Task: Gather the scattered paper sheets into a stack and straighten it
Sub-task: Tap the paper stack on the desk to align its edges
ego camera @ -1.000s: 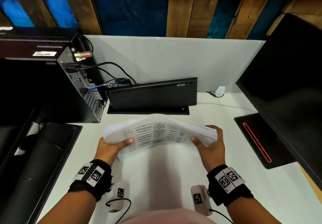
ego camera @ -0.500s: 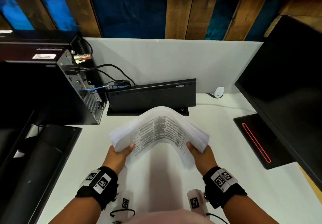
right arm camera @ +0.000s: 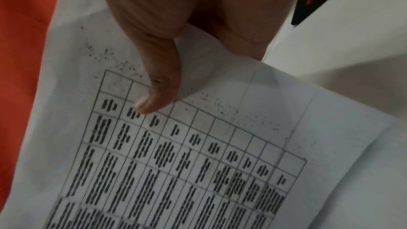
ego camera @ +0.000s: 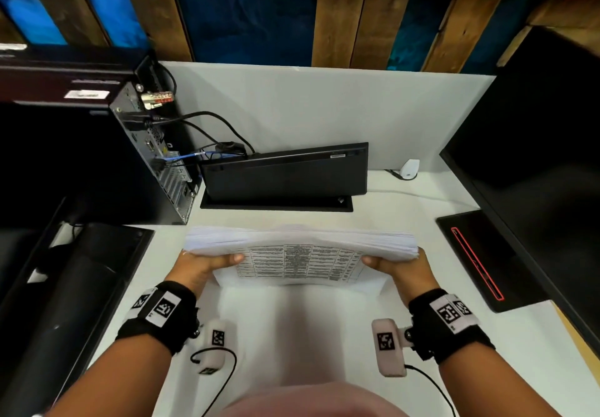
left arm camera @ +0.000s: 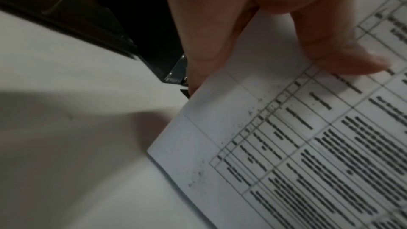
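Gripping opposite short ends of the paper stack (ego camera: 300,243), the left hand (ego camera: 198,267) and right hand (ego camera: 401,269) each pinched it, thumb on the printed face and the other digits hidden behind the sheets. The left thumb (left arm camera: 339,53) and right thumb (right arm camera: 157,83) lay flat across the table printed on the front sheet (right arm camera: 176,163), a placement judged to keep the pages from fanning. Between the hands the stack stood on its long edge, top edge uppermost and face tilted toward the person; this posture was judged suited to knocking the lower edge square against the white desk (ego camera: 324,325) just below the wrists. Whether that edge touched the desk could not be told. The upper edges looked nearly level, though the front sheet sagged lower than the rest, so straightening was judged unfinished. Beyond the fingers stood a black keyboard (ego camera: 285,173) on edge; outward of the left hand, a computer tower (ego camera: 156,156); outward of the right, a monitor (ego camera: 535,163).
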A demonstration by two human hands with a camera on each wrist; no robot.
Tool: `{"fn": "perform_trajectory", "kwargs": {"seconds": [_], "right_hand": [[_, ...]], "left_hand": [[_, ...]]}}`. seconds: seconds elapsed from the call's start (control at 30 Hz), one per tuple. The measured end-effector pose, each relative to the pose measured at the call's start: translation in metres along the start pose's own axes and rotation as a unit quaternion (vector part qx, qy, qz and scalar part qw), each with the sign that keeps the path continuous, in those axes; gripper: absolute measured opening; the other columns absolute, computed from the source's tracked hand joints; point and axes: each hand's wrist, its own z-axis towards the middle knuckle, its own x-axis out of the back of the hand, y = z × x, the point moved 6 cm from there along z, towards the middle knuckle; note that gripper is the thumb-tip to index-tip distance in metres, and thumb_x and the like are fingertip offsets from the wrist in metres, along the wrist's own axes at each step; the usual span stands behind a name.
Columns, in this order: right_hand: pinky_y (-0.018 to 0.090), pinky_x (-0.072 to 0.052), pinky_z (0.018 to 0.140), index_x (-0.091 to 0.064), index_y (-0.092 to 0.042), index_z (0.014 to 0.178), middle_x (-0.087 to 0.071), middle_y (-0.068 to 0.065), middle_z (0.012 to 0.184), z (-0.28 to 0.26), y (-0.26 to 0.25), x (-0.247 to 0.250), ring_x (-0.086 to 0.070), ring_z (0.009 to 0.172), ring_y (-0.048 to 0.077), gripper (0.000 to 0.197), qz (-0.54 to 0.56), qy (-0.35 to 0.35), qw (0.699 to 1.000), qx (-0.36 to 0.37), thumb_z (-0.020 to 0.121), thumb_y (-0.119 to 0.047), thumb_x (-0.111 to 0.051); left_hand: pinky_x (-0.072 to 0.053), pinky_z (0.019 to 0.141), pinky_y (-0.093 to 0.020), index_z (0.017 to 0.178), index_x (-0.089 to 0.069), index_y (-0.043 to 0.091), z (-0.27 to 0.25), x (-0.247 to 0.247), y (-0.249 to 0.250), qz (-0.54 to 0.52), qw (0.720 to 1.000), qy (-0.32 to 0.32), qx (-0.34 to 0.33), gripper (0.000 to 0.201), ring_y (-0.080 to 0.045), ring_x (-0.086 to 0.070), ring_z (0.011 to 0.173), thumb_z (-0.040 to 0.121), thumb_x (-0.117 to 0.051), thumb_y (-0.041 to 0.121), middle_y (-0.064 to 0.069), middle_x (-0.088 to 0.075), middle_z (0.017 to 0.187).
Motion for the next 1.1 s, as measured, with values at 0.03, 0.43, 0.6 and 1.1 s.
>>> {"fn": "perform_trajectory", "kwargs": {"seconds": [0.03,0.43,0.6,1.1], "right_hand": [[0.020,-0.055,0.069,-0.072,-0.014,0.084,-0.077,-0.003,0.080,0.000,0.000,0.000,-0.072,0.076,0.008,0.038,0.003,-0.011,1.000,-0.003,0.052,0.004,-0.085],[0.025,-0.055,0.074,-0.073,-0.008,0.092,-0.077,0.006,0.091,0.002,0.000,-0.001,-0.073,0.086,0.016,0.041,-0.029,-0.020,0.999,-0.024,0.055,0.007,-0.085],[0.020,-0.054,0.069,-0.074,-0.010,0.084,-0.077,0.001,0.081,0.003,-0.003,-0.002,-0.072,0.077,0.011,0.033,-0.049,-0.024,0.998,-0.016,0.057,0.007,-0.084],[0.011,-0.053,0.070,-0.072,-0.017,0.087,-0.074,-0.018,0.077,-0.005,-0.030,-0.008,-0.069,0.076,-0.005,0.024,-0.005,0.072,0.994,0.080,0.072,0.000,-0.079]], "left_hand": [[-0.057,0.075,-0.026,0.110,-0.068,0.000,0.001,0.000,-0.001,0.005,1.000,-0.013,0.006,0.082,-0.026,-0.070,0.101,0.035,-0.095,0.020,-0.015,-0.073,0.107],[-0.055,0.086,-0.033,0.104,-0.071,0.005,0.001,-0.003,0.003,0.036,0.999,-0.013,0.013,0.084,-0.024,-0.070,0.100,0.028,-0.097,0.029,-0.011,-0.074,0.104],[-0.046,0.062,-0.009,0.095,-0.070,0.017,-0.005,-0.004,0.005,0.087,0.995,0.030,0.036,0.043,0.003,-0.067,0.078,0.056,-0.088,0.012,0.017,-0.074,0.075],[-0.057,0.078,-0.020,0.093,-0.070,0.015,-0.012,-0.026,0.037,0.010,0.991,0.110,-0.078,0.018,-0.004,-0.072,0.081,0.080,-0.070,0.001,0.012,-0.076,0.081]]}}
